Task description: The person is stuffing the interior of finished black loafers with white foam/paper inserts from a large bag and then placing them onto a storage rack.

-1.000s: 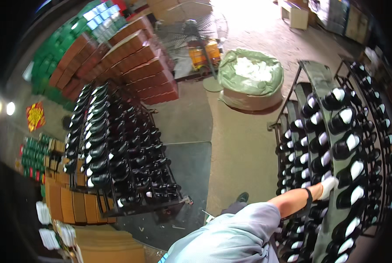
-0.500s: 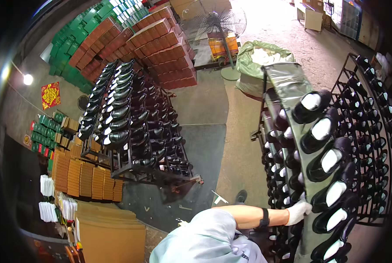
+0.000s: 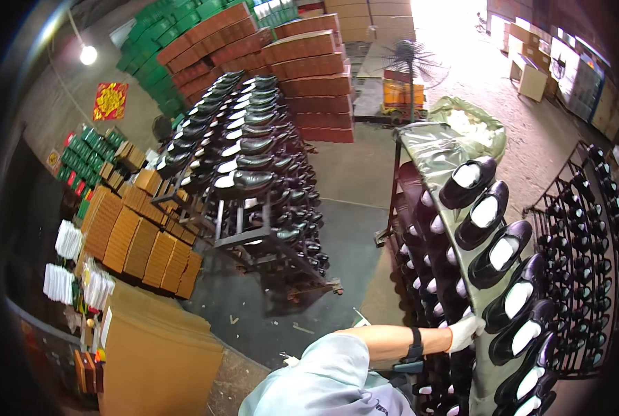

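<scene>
My left hand (image 3: 466, 333), in a white glove, has its fingers curled over the near-side edge of a tall shoe rack (image 3: 455, 260). A black band circles that wrist. Black shoes (image 3: 501, 258) with white filling in their openings stand in a row along the rack's grey top sheet (image 3: 423, 147). Lower tiers carry more of the same shoes, partly hidden by the top and by my forearm. My right hand is out of sight.
Another loaded shoe rack (image 3: 245, 239) stands left of centre, and a third rack (image 3: 578, 256) at the far right. Brown cartons (image 3: 316, 87) rise behind, near a standing fan (image 3: 408, 59) and green sack (image 3: 493, 142). Flat cardboard (image 3: 160, 353) lies at the lower left.
The view has turned left, so the room sits further right. Against the floor, the held rack's far end has shifted left, past the sack and fan base. My left hand keeps its grip.
</scene>
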Demonstrator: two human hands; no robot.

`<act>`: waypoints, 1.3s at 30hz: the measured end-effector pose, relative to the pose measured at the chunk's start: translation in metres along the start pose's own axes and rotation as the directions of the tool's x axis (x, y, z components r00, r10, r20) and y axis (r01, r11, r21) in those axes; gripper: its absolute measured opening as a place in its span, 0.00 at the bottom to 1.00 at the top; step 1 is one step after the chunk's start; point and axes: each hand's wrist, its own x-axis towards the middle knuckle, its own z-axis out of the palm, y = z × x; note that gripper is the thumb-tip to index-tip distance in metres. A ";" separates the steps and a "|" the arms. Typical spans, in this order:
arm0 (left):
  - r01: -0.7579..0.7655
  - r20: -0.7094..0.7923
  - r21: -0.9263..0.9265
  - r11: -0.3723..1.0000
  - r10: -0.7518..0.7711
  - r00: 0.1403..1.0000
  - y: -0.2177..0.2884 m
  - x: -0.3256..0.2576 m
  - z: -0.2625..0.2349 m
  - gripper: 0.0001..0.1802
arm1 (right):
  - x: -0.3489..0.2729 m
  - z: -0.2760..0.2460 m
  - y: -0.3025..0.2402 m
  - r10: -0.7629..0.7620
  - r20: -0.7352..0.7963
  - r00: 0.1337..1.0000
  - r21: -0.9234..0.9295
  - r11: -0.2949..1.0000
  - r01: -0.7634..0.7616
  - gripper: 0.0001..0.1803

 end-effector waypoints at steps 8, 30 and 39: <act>-0.336 -0.075 -0.009 0.942 0.335 0.939 0.139 -0.048 -0.081 0.22 | -0.148 0.024 -0.081 0.024 -0.057 0.998 0.117 0.993 -0.017 0.19; -0.967 -0.962 0.086 0.239 0.274 -0.018 0.389 -0.420 -0.447 0.44 | -0.097 0.051 -0.349 0.079 0.242 0.967 0.901 -0.388 -0.194 0.04; -0.615 -0.967 0.254 0.746 0.186 -0.173 0.361 -0.368 -0.390 0.42 | -0.127 -0.056 -0.496 0.094 0.193 0.977 0.893 -0.429 -0.135 0.09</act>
